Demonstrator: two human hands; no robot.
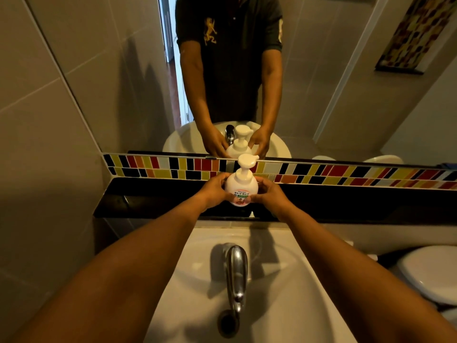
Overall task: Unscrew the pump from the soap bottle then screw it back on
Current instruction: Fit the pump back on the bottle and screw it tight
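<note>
The round white plastic soap bottle stands upright at the centre of the frame on a narrow dark glossy ledge, close to that ledge's front edge. Just behind it runs a strip of multicoloured mosaic tile with the wall mirror above. In front and below lies the white ceramic basin, whose chrome tap rises in the lower middle between the two forearms. The ledge is bare to the left and right of the bottle; a grey tiled wall closes the left side, and a white toilet lid sits at the right edge.

There is one bottle, one white pump head seated on its neck, one tap and two hands, apart from their reflections in the mirror.

The left hand is half curled, cupping the bottle's left side with its fingers around the body. The right hand mirrors it on the right side. Neither hand touches the pump.
</note>
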